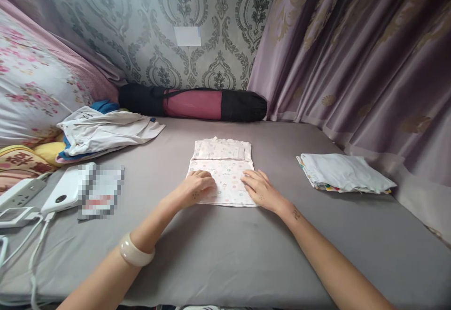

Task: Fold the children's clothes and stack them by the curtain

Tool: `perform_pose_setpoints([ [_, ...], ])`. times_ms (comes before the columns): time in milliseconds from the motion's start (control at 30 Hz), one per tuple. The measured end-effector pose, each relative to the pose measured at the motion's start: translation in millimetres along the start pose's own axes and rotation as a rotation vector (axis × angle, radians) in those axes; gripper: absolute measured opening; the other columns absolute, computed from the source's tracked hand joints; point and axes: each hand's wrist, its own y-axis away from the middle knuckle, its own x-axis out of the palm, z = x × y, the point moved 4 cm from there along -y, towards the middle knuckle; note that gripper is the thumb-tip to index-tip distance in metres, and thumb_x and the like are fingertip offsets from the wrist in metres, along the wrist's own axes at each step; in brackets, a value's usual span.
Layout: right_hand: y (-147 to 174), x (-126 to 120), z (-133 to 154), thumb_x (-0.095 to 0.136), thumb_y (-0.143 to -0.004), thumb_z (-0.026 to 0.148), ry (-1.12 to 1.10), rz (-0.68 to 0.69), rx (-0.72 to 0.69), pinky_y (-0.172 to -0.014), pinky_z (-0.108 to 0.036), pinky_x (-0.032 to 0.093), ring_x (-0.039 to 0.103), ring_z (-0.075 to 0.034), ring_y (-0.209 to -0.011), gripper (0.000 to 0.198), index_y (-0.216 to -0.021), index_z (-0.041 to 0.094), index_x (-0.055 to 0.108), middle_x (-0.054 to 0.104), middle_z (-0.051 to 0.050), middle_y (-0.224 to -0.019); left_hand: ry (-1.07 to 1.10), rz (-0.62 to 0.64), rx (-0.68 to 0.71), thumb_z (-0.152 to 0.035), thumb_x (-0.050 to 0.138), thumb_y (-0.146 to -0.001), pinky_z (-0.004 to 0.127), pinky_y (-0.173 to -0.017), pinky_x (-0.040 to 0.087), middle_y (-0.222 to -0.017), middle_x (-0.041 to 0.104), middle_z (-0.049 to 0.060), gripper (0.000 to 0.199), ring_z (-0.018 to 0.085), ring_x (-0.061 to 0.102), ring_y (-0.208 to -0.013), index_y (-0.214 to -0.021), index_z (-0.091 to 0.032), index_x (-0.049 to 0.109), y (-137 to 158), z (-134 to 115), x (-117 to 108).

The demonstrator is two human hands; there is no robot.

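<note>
A pale garment with a small pastel print lies flat on the grey sheet in front of me. Its far part is folded over into a narrower strip, and a ruffled edge shows at the top. My left hand rests on the garment's left side, fingers stretched out and curving slightly inward. On the opposite side, my right hand lies with its fingers spread over the right edge of the cloth. A cream bangle circles my left forearm.
A stack of folded clothes sits to the right. Loose clothes are heaped at the left, above a white power bank, a power strip and cables. A black and maroon long bag lies along the wall.
</note>
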Motion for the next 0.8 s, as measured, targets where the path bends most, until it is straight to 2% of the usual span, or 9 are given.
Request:
perform_pose_setpoints([
  [100, -1, -2, 18, 0.046, -0.095, 0.018, -0.11, -0.048, -0.082, -0.1, -0.035, 0.041, 0.058, -0.017, -0.108, 0.024, -0.103, 0.022, 0.068, 0.065, -0.007, -0.111, 0.121, 0.047, 0.043, -0.043, 0.055, -0.091, 0.03, -0.079, 0.045, -0.092, 0.065, 0.004, 0.024, 0.019, 0.059, -0.088, -0.093, -0.024, 0.069, -5, -24, 3],
  [233, 4, -1, 31, 0.049, -0.095, 0.018, -0.205, -0.03, -0.107, -0.088, -0.03, 0.046, 0.059, -0.016, -0.095, 0.02, -0.09, 0.021, 0.068, 0.066, -0.004, -0.095, 0.245, 0.078, 0.033, -0.047, 0.062, -0.086, 0.025, -0.069, 0.046, -0.091, 0.063, 0.002, 0.025, 0.016, 0.059, -0.081, -0.091, -0.022, 0.068, -2, -35, 10],
  [333, 10, -1, 34, 0.051, -0.095, 0.02, -0.229, -0.026, -0.098, -0.087, -0.03, 0.046, 0.059, -0.016, -0.093, 0.02, -0.087, 0.022, 0.068, 0.066, -0.003, -0.093, 0.247, 0.063, 0.014, -0.041, 0.059, -0.09, 0.025, -0.069, 0.046, -0.092, 0.064, 0.003, 0.022, 0.015, 0.06, -0.082, -0.091, -0.022, 0.069, 3, -35, 13],
  [433, 14, -2, 38, 0.054, -0.094, 0.024, -0.237, -0.018, -0.091, -0.087, -0.03, 0.046, 0.059, -0.016, -0.094, 0.016, -0.086, 0.023, 0.068, 0.065, -0.003, -0.093, 0.181, 0.017, 0.058, -0.034, 0.048, -0.095, 0.026, -0.07, 0.047, -0.089, 0.064, 0.005, 0.025, 0.016, 0.06, -0.083, -0.088, -0.021, 0.069, 5, -38, 14],
  [533, 17, -3, 42, 0.063, -0.089, 0.029, -0.223, -0.01, -0.079, -0.087, -0.031, 0.046, 0.058, -0.018, -0.095, 0.007, -0.087, 0.024, 0.066, 0.064, -0.003, -0.094, 0.073, -0.029, 0.095, -0.027, 0.04, -0.098, 0.028, -0.07, 0.046, -0.085, 0.064, 0.006, 0.03, 0.017, 0.058, -0.082, -0.085, -0.021, 0.067, 5, -45, 16],
  [600, 19, -2, 44, 0.068, -0.085, 0.032, -0.204, -0.007, -0.076, -0.087, -0.032, 0.047, 0.057, -0.019, -0.096, 0.01, -0.09, 0.024, 0.065, 0.063, -0.003, -0.095, 0.004, -0.048, 0.091, -0.025, 0.036, -0.099, 0.029, -0.069, 0.046, -0.082, 0.063, 0.006, 0.032, 0.017, 0.057, -0.078, -0.084, -0.02, 0.064, 4, -48, 18],
  [733, 19, 1, 42, 0.06, -0.089, 0.021, -0.163, -0.012, -0.088, -0.088, -0.033, 0.046, 0.056, -0.019, -0.096, 0.009, -0.095, 0.024, 0.065, 0.062, -0.003, -0.096, -0.092, -0.056, 0.05, -0.025, 0.031, -0.1, 0.03, -0.067, 0.044, -0.078, 0.061, 0.005, 0.032, 0.017, 0.056, -0.073, -0.084, -0.019, 0.058, 3, -47, 21],
  [800, 19, 2, 36, 0.05, -0.091, 0.012, -0.133, -0.028, -0.077, -0.086, -0.033, 0.046, 0.057, -0.018, -0.095, 0.02, -0.096, 0.024, 0.065, 0.063, -0.004, -0.096, -0.097, -0.038, 0.035, -0.027, 0.032, -0.1, 0.03, -0.068, 0.044, -0.081, 0.061, 0.005, 0.03, 0.018, 0.056, -0.076, -0.087, -0.019, 0.058, 3, -45, 22],
])
